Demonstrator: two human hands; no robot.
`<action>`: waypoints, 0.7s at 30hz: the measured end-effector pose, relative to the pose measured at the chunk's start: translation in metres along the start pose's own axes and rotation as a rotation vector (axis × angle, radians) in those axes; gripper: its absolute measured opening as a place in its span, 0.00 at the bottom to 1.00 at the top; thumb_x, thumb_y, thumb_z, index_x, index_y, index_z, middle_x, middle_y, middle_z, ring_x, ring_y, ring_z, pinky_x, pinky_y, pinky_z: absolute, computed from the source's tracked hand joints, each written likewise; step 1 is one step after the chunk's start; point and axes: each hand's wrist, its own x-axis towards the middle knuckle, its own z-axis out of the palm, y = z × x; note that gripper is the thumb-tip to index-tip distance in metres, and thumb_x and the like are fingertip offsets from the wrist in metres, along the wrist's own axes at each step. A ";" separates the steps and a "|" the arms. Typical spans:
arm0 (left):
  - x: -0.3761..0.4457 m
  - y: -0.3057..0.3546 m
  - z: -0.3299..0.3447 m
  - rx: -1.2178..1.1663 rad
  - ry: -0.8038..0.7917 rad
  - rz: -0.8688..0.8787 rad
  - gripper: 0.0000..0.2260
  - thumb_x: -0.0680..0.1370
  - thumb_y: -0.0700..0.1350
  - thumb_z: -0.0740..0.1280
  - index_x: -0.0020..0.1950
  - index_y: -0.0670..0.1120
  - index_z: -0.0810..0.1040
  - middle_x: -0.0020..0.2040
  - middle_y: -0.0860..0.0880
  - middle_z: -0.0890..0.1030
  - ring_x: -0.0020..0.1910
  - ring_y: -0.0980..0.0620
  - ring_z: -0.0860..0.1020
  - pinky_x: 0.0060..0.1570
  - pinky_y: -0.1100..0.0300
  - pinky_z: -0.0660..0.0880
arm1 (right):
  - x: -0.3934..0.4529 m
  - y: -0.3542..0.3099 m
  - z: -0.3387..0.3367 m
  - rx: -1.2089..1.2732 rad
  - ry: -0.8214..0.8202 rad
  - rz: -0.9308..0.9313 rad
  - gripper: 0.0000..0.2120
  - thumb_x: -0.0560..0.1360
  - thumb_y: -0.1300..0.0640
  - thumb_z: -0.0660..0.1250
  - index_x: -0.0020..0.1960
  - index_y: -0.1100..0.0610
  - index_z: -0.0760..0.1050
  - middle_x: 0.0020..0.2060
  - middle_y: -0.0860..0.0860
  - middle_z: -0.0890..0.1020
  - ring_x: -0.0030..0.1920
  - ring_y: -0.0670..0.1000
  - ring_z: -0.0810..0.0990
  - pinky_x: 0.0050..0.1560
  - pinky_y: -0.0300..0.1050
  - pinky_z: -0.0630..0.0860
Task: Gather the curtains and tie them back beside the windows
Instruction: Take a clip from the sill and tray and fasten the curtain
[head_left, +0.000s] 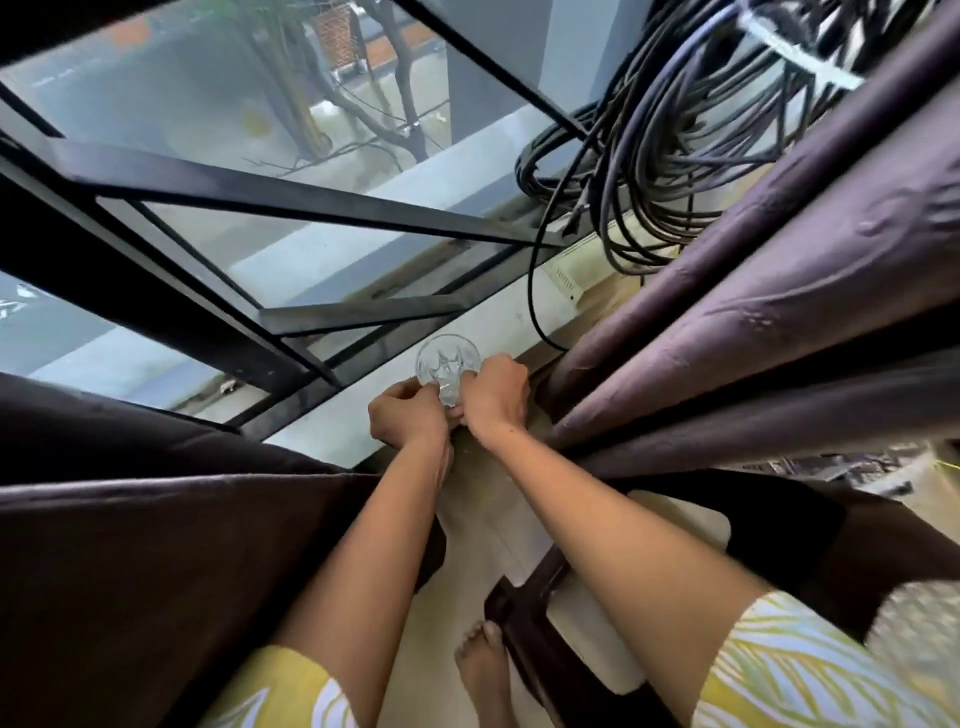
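A dark brown curtain (130, 545) hangs at the lower left, and a purple-brown curtain (753, 322) hangs in gathered folds at the right. Between them, on the white windowsill (332, 421), sits a clear patterned glass dish (447, 358). My left hand (408, 413) and my right hand (493, 395) meet at the near edge of the dish, fingers curled and pinching something small and pale between them. What that small thing is cannot be made out. Neither hand touches a curtain.
A black-framed window (249, 197) fills the upper left. A thick bundle of black cables (649, 156) hangs at the upper right, one cable trailing onto the sill. Below stand a dark wooden chair with a cream cushion (597, 613) and a bare foot (483, 665).
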 end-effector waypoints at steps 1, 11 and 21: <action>-0.013 0.000 -0.006 0.029 0.000 0.010 0.08 0.72 0.34 0.70 0.50 0.39 0.82 0.42 0.47 0.80 0.38 0.51 0.78 0.35 0.69 0.73 | -0.009 0.004 -0.008 -0.002 0.003 0.007 0.12 0.77 0.58 0.64 0.54 0.65 0.79 0.50 0.61 0.82 0.50 0.60 0.82 0.37 0.40 0.71; -0.174 -0.009 -0.076 0.103 -0.069 0.319 0.09 0.74 0.38 0.69 0.54 0.38 0.80 0.48 0.48 0.82 0.44 0.55 0.77 0.37 0.79 0.66 | -0.129 0.044 -0.118 0.203 -0.009 -0.026 0.12 0.75 0.60 0.60 0.43 0.65 0.80 0.34 0.59 0.84 0.29 0.53 0.84 0.33 0.52 0.82; -0.380 -0.025 -0.143 0.009 -0.320 0.465 0.09 0.75 0.40 0.70 0.54 0.40 0.80 0.47 0.46 0.82 0.43 0.58 0.81 0.40 0.74 0.74 | -0.287 0.125 -0.273 0.435 0.137 -0.115 0.12 0.76 0.60 0.62 0.35 0.59 0.77 0.26 0.54 0.81 0.26 0.50 0.82 0.32 0.55 0.81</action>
